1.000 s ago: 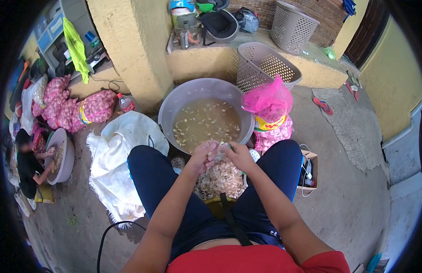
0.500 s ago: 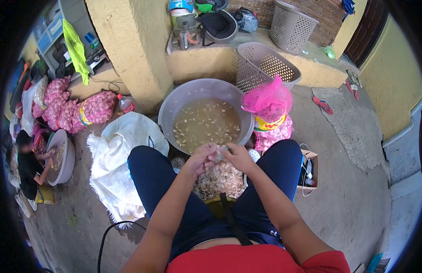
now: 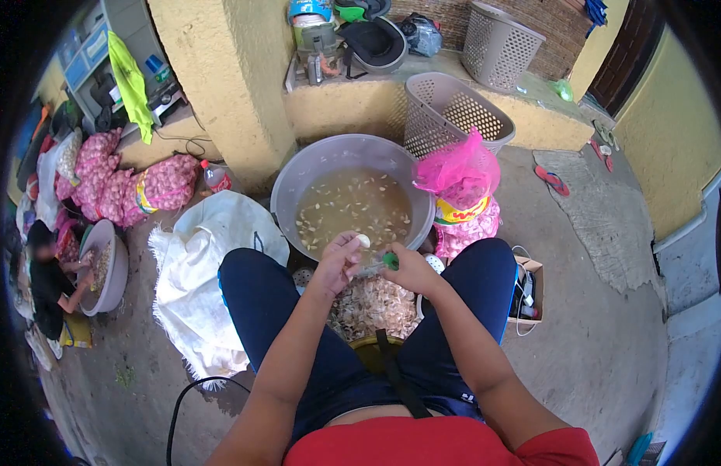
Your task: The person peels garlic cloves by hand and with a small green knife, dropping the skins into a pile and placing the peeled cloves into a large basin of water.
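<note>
Between the fingertips of my left hand (image 3: 339, 262) is a pale peeled garlic clove (image 3: 363, 241), held over the near rim of the basin. My right hand (image 3: 411, 269) is closed on a small tool with a green handle (image 3: 390, 261), probably a knife; its blade cannot be made out. Just beyond both hands stands a wide grey basin (image 3: 286, 175) of cloudy water with garlic cloves (image 3: 351, 186) floating in it. Below my hands, between my knees, lies a heap of garlic skins (image 3: 376, 304).
A pink mesh bag of garlic (image 3: 465, 221) stands right of the basin, before a grey perforated basket (image 3: 430, 124). A white sack (image 3: 201, 287) lies at left. Farther left, a person (image 3: 50, 279) works at another tub (image 3: 116, 283). A box (image 3: 531, 291) sits beside my right knee.
My hands were together and have moved apart. My left hand has risen slightly, and the clove now shows clearly at its fingertips. The green handle in my right hand is more visible.
</note>
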Motion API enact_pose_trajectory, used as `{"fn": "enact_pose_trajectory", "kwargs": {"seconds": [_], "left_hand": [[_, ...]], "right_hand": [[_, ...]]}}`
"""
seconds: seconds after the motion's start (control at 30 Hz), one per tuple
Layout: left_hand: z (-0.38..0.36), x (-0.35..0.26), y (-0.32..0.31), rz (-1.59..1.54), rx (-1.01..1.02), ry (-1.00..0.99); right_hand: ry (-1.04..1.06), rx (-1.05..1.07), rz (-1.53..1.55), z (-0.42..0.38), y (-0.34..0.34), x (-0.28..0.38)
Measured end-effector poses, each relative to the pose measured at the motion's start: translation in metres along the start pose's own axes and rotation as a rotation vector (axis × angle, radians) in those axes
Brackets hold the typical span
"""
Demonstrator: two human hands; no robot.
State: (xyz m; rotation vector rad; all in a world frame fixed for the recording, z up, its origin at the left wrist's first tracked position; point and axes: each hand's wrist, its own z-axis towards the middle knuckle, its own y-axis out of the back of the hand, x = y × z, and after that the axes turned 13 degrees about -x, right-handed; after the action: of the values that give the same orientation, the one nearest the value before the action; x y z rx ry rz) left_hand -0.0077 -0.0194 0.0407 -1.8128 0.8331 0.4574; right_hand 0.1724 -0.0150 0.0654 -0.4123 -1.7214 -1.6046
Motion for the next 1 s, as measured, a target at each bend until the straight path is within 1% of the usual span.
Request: {"fn": "enact_pose_trajectory", "kwargs": {"seconds": [0.1,0.2,0.3,0.4,0.5,0.6,0.7,0.8,0.87,0.9,0.93,0.97,1.0], "left_hand": [[0.0,0.002,0.0,0.037,0.017,-0.004],[-0.004,0.001,-0.006,0.066,-0.032,-0.023],[-0.005,0.002,-0.004,0.303,-0.034,-0.119],[-0.005,0.005,-0.004,0.445,-0.063,-0.133],[-0.006,0.002,-0.007,0.608,-0.084,-0.143],[-0.003,0.0,-0.004,0.653,-0.145,-0.15],[0.012,0.004,0.011,0.396,-0.346,-0.187],[0.021,-0.002,0.025,0.083,-0.417,-0.037],[0.023,-0.002,0.029,0.047,-0.376,-0.005],[0.023,-0.001,0.029,0.028,-0.357,0.013],[0.022,-0.001,0.028,-0.009,-0.32,0.036],[0.02,0.0,0.026,-0.044,-0.283,0.063],[0.018,0.0,0.025,-0.075,-0.246,0.089]], "right_hand": [[0.004,-0.043,0.108,0.002,-0.005,-0.008],[0.102,-0.209,0.272,0.004,-0.008,-0.009],[-0.251,-0.03,0.655,0.002,-0.001,0.007],[-0.245,-0.066,0.614,0.0,-0.003,0.013],[-0.281,-0.101,0.61,0.003,-0.012,0.004],[-0.348,-0.104,0.571,0.008,-0.018,0.001],[-0.332,0.21,0.345,0.013,-0.021,-0.001],[-0.244,0.387,0.14,0.023,-0.003,0.002],[-0.224,0.219,0.388,0.06,0.017,-0.034],[-0.087,0.027,0.777,0.073,0.047,-0.039],[-0.314,-0.163,1.047,0.093,0.076,-0.043],[-0.422,-0.32,1.198,0.109,0.109,-0.037],[-0.437,-0.458,1.205,0.12,0.132,-0.047]]}}
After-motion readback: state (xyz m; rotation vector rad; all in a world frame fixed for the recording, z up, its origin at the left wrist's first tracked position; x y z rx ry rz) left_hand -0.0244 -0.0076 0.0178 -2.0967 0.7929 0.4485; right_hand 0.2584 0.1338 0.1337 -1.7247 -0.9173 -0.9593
